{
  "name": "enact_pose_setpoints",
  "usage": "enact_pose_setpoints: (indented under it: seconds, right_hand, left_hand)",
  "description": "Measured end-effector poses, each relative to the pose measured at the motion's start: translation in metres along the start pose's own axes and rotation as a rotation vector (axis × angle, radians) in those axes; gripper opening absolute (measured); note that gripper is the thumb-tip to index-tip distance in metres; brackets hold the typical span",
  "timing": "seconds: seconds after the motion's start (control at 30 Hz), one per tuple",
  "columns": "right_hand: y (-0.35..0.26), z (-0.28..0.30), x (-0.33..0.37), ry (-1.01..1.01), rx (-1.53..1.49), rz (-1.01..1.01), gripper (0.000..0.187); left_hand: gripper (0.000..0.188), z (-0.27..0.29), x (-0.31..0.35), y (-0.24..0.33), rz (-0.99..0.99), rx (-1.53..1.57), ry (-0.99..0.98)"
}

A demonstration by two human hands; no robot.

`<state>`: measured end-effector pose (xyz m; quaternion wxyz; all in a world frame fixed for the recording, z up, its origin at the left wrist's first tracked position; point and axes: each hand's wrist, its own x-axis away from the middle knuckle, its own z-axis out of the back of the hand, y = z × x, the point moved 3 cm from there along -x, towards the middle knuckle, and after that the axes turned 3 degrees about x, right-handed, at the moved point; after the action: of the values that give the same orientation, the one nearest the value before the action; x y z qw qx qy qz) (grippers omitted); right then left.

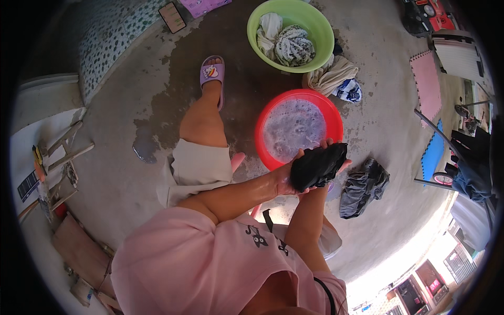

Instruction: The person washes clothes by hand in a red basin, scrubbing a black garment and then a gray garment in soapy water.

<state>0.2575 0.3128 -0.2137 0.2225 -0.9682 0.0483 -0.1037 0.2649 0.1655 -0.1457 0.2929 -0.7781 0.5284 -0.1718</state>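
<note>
- My left hand is wrapped round one end of the black cloth, pressing the bunched fabric.
- My right hand is at the other end, some fingers showing past its edge; the palm is hidden, so I cannot tell how tightly it closes.
- The black cloth is at the 5 o'clock edge of the red basin; I cannot tell whether it touches the rim.
- Foamy water fills the basin, so I take this to be the rubbing or squeezing step of a hand wash.
- At 4 o'clock from my cloth, a dark grey garment lies crumpled on the floor.
- At 12 o'clock from the red basin stands the green basin, with light cloths inside; a beige cloth lies at 1 o'clock.
- The next move, I'd judge, calls for a firm grip at both ends and a squeeze over the foam, keeping drips inside.
</note>
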Motion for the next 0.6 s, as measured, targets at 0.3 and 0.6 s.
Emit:
enact_pose_setpoints:
  seconds: [0.3, 0.6]
  right_hand:
    - [-0.038, -0.010, -0.009, 0.132, 0.501, -0.318, 0.035]
    - [-0.023, -0.064, -0.032, 0.254, 1.541, -0.522, 0.032]
  left_hand:
    - [0.064, -0.029, -0.001, 0.015, -0.133, -1.252, 0.524]
    - [0.072, 0.031, -0.002, 0.023, -0.466, -1.777, 0.718]
